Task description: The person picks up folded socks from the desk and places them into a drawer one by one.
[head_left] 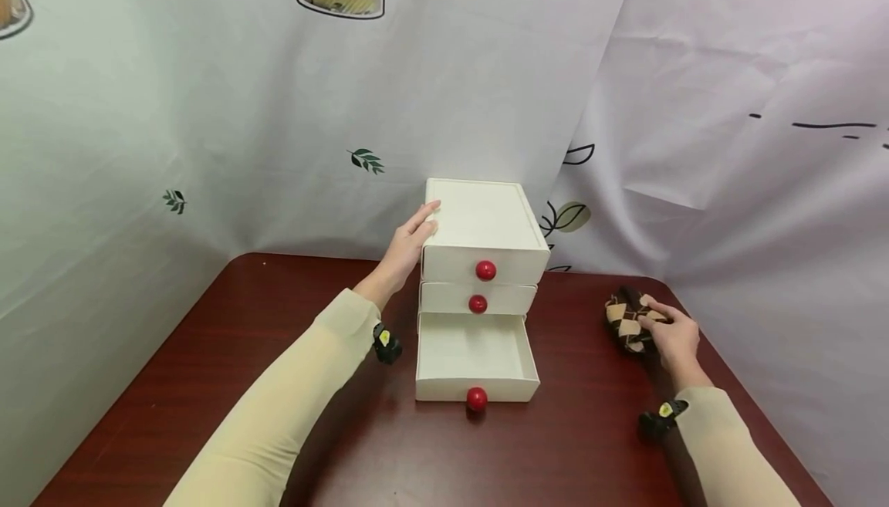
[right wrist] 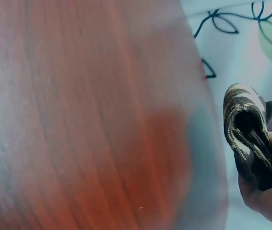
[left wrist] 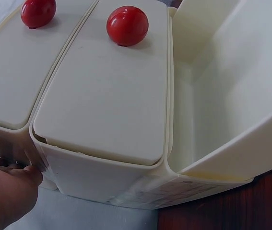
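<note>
A white cabinet [head_left: 486,214] with three stacked drawers and red knobs stands at the middle of the table. Its bottom drawer [head_left: 442,390] is pulled out, and its inside shows bare. Against the cabinet's upper left edge rests my left hand [head_left: 405,251]; in the left wrist view its bent fingers [left wrist: 23,178] lie at the side wall. Over at the right, my right hand [head_left: 675,336] pinches a checked brown-and-tan cloth bundle [head_left: 628,322]. The right wrist view shows the bundle folded, its stitched dark opening facing the camera, with thumb and fingers at its near end.
The dark red wooden table [head_left: 583,445] runs to a curtain [head_left: 229,106] printed with leaves, behind and on both sides. The upper two drawers, with their knobs [head_left: 486,270], are pushed in. The pulled-out drawer juts toward the front.
</note>
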Motion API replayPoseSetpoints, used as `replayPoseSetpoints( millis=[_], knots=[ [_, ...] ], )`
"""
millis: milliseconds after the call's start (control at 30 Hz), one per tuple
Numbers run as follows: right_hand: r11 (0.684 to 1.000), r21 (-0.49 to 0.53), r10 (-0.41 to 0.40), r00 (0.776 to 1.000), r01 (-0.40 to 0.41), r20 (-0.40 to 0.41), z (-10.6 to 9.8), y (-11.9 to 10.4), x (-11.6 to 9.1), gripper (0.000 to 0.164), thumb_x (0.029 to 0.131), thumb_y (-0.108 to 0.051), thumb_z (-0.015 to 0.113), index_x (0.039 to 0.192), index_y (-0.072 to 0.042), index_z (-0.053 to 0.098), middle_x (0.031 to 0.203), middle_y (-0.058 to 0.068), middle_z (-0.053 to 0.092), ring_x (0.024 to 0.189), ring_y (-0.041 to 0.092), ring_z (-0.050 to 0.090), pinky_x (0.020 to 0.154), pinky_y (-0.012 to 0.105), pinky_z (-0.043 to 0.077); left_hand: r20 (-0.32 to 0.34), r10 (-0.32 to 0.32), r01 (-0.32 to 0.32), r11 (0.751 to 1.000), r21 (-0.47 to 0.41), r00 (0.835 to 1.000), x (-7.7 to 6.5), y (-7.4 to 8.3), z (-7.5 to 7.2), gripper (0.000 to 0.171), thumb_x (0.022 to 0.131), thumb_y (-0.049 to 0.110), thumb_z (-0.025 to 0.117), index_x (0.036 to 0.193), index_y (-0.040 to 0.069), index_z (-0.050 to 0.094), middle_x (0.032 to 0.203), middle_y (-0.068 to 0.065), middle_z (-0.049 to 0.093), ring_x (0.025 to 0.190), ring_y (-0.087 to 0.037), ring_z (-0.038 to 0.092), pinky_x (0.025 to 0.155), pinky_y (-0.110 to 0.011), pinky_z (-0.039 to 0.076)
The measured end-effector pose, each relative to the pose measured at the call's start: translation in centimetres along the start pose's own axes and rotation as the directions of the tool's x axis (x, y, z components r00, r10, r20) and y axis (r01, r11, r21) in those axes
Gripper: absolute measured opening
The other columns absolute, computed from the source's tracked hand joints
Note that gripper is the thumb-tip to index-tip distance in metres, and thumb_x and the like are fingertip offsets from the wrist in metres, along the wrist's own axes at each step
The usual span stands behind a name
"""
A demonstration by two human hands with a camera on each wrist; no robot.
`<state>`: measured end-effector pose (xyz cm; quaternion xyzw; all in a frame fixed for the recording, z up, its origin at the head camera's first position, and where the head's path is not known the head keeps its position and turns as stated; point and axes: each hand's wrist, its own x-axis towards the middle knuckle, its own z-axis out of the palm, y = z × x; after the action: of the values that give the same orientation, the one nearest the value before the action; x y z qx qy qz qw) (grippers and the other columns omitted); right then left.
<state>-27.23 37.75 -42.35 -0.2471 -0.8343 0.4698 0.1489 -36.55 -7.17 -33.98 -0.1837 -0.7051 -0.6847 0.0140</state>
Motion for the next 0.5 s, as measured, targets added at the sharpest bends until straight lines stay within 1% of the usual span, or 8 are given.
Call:
replayPoseSetpoints(
  millis=[33,167,267,333,400,433,500],
  knots=[
    [1.0,0.008,-0.002,1.0,0.002,0.004,0.0,-0.2,-0.1,0.051,0.088,-0.02,0.062,0.135,-0.004,0.049,0.147,0.02,0.028,0.125,0.037,0.037,0.08,0.038,0.045,0.0,-0.002,0.002,1.0,0.002,1.0,0.0,0.0,0.0,0.045,0.096,0.033,0.045,0.14,0.031,0.042,0.154,0.007,0.015,0.138,-0.004,0.009,0.11,-0.036,0.015],
    [0.999,0.037,-0.013,0.999,0.012,0.029,-0.1,-1.1,-0.7,0.053,0.087,-0.022,0.064,0.135,-0.004,0.049,0.146,0.02,0.03,0.121,0.034,0.042,0.077,0.027,0.047,0.0,-0.005,0.005,1.0,0.002,1.0,-0.1,0.0,0.0,0.045,0.096,0.032,0.045,0.141,0.03,0.042,0.154,0.006,0.015,0.138,-0.004,0.009,0.11,-0.036,0.015],
    [0.998,0.055,-0.029,0.998,0.025,0.06,0.0,-2.0,-1.5,0.054,0.087,-0.022,0.065,0.135,-0.005,0.049,0.145,0.019,0.031,0.106,0.023,0.052,0.065,0.016,0.044,-0.002,-0.012,0.012,1.0,0.002,1.0,-0.1,0.0,0.0,0.045,0.096,0.032,0.045,0.14,0.03,0.043,0.153,0.008,0.016,0.138,-0.003,0.009,0.11,-0.034,0.015],
    [0.996,0.073,-0.05,0.995,0.044,0.084,-0.1,-2.5,-2.0,0.054,0.086,-0.021,0.066,0.135,-0.004,0.049,0.144,0.019,0.032,0.094,0.013,0.054,0.065,0.016,0.046,-0.005,-0.013,0.013,1.0,0.005,1.0,-0.1,0.1,0.0,0.045,0.096,0.033,0.045,0.141,0.03,0.042,0.154,0.007,0.015,0.138,-0.004,0.009,0.11,-0.035,0.014],
    [0.994,0.091,-0.069,0.992,0.059,0.108,-0.1,-3.0,-2.5,0.055,0.086,-0.021,0.067,0.135,-0.004,0.049,0.143,0.019,0.034,0.084,0.003,0.052,0.065,0.017,0.047,-0.011,-0.014,0.014,1.0,0.008,1.0,-0.1,0.1,0.0,0.045,0.096,0.032,0.046,0.141,0.03,0.042,0.154,0.006,0.015,0.138,-0.004,0.009,0.111,-0.036,0.013],
    [0.993,0.095,-0.081,0.99,0.07,0.117,-0.1,-3.2,-2.8,0.055,0.086,-0.021,0.067,0.135,-0.004,0.049,0.142,0.019,0.034,0.081,0.0,0.051,0.065,0.016,0.047,-0.012,-0.012,0.013,1.0,0.008,1.0,0.0,0.1,0.0,0.045,0.096,0.032,0.046,0.141,0.029,0.042,0.154,0.005,0.015,0.138,-0.005,0.009,0.111,-0.036,0.013],
    [0.989,0.118,-0.1,0.986,0.084,0.132,-0.2,-3.6,-3.2,0.055,0.085,-0.021,0.069,0.134,-0.003,0.05,0.14,0.019,0.036,0.078,-0.002,0.051,0.064,0.017,0.048,-0.014,-0.008,0.009,1.0,0.011,1.0,0.0,0.2,0.0,0.046,0.096,0.032,0.046,0.141,0.028,0.042,0.154,0.003,0.015,0.139,-0.006,0.009,0.111,-0.037,0.013]
  ],
)
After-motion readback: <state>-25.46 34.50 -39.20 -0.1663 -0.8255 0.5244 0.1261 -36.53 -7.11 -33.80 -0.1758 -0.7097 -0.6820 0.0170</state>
